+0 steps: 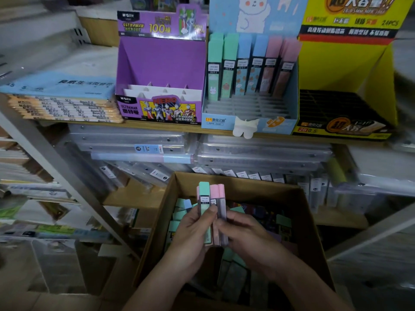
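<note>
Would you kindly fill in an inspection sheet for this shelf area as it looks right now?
Surface: wooden shelf carries three display boxes and a notebook stack.
Job's things: lead cases, green-capped and pink-capped, held upright over the cardboard box, which holds more; blue display box has only its back row filled.
Clutter: purple display box and yellow display box both appear unstocked.
Grippers: left hand and right hand both grip the lead cases.
Cables: nothing seen.
Surroundings: plastic folders stacked on the lower shelf; dim light, blurred edges.
</note>
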### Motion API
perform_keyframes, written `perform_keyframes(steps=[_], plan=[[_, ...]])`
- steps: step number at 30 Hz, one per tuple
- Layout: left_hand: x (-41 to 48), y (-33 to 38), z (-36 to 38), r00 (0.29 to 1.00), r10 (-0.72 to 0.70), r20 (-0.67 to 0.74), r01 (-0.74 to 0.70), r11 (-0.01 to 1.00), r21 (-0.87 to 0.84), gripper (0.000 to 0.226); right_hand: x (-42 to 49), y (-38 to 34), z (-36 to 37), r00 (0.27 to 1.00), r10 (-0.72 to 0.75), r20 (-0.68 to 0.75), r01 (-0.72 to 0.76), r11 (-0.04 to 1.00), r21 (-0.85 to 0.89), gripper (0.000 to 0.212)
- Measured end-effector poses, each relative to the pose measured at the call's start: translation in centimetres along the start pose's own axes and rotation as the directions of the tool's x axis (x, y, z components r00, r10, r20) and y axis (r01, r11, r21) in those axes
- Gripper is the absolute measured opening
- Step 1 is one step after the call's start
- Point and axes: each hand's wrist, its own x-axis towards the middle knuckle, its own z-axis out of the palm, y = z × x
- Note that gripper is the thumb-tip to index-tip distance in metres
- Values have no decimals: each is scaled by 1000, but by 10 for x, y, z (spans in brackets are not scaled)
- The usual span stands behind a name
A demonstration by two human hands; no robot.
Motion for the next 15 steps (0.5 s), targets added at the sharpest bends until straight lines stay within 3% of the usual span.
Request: perform_keyframes(steps=[8, 15], plan=[[-10, 15, 15, 994, 101, 41, -101, 995, 10, 28, -25, -30, 4, 974, -223, -46, 196, 923, -332, 27], [-19, 43, 26, 985, 162, 67, -161, 987, -19, 19, -38, -56, 5, 919, -369, -136, 297, 879, -372, 17]])
